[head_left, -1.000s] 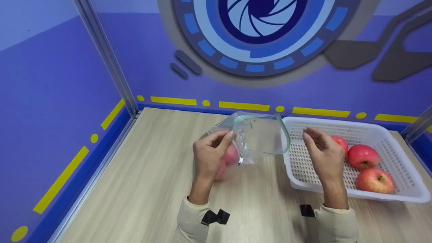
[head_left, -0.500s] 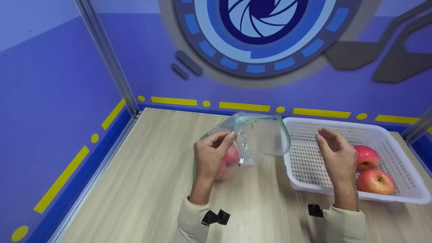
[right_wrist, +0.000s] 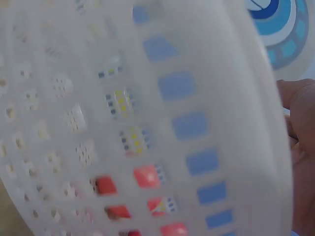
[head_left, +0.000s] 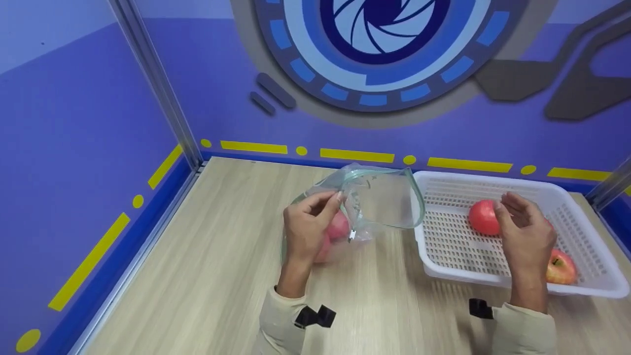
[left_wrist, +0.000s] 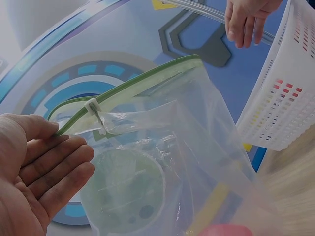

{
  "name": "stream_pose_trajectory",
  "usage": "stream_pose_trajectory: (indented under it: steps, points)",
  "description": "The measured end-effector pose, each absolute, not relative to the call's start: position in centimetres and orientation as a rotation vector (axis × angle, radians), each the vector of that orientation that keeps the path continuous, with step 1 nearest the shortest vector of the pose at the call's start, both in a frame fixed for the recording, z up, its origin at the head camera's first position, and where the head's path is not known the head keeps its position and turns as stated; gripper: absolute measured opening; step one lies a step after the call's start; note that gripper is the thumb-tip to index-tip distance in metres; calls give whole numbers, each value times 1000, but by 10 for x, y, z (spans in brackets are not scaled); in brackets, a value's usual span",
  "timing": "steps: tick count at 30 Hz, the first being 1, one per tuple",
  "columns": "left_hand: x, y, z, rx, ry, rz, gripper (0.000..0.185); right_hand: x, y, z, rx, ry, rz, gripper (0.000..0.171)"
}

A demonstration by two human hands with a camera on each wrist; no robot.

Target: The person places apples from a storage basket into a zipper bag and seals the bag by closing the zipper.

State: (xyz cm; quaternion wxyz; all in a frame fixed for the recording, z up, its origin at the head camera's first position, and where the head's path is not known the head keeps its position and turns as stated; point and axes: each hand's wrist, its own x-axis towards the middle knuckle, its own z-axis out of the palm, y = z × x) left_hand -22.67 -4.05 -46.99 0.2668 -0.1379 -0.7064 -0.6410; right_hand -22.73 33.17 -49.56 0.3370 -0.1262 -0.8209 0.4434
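Note:
My left hand (head_left: 306, 224) pinches the rim of a clear zip bag (head_left: 389, 197) between thumb and forefinger; its other fingers stay loosely extended in the left wrist view. The bag's mouth gapes toward the basket, and a white slider (left_wrist: 91, 106) sits on the green zip strip. Reddish apples (head_left: 338, 226) show through the plastic, partly behind the left hand. Over the white basket (head_left: 446, 268), my right hand (head_left: 530, 236) hovers with loosely bent fingers and nothing in them. A red apple (head_left: 484, 217) lies left of it, a streaked apple (head_left: 562, 270) below right; another is mostly covered by it.
The basket's tall perforated side (right_wrist: 236, 123) fills most of the right wrist view. Behind the wooden table (head_left: 207, 256) stands a blue printed wall (head_left: 207, 98), with a metal post (head_left: 157, 88) at the left corner.
My right hand has moved right across the basket, uncovering the left apple and covering much of the others. The left hand and the bag have stayed put.

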Motion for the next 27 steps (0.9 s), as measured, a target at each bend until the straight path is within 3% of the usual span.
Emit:
stream_pose_trajectory:
  steps: [8, 20, 27]
  points:
    - [-228, -40, -470, -341, -1931, -1721, 14, -227, 346, -505, -496, -2198, 1179, 52]
    - [-226, -37, -473, -337, -1947, -1742, 14, -225, 350, -510, -510, -2423, 1196, 65]
    - [-227, -39, -472, -331, -1944, -1748, 14, -232, 351, -506, -377, -2524, 1130, 63]
